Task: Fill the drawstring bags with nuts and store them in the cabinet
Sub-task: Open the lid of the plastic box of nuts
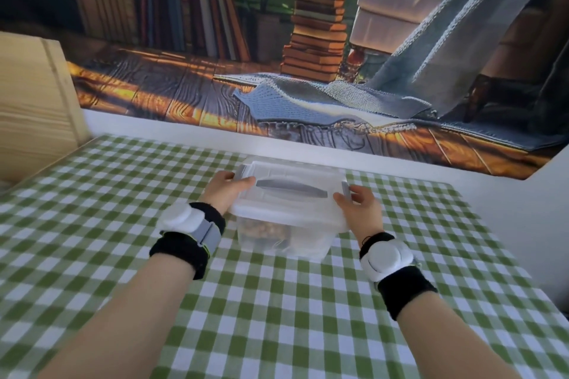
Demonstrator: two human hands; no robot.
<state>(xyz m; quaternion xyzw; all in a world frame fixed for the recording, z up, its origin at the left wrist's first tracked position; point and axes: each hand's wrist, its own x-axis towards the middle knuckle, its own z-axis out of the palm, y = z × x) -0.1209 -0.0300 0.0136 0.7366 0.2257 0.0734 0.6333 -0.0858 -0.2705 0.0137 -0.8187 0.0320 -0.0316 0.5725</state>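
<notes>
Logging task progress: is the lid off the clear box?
No, the lid lies on the clear box, left hand and right hand gripping its ends.

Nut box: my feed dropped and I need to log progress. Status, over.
Left grip and right grip hold the box by its ends. Lid on, nuts inside. No bags in view, nothing blocking.

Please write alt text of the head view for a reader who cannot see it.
The left hand and the right hand hold the two ends of a lidded clear plastic box, with brown nuts inside, on a green checked tablecloth. A wooden panel stands at the left, a wall hanging behind.
</notes>
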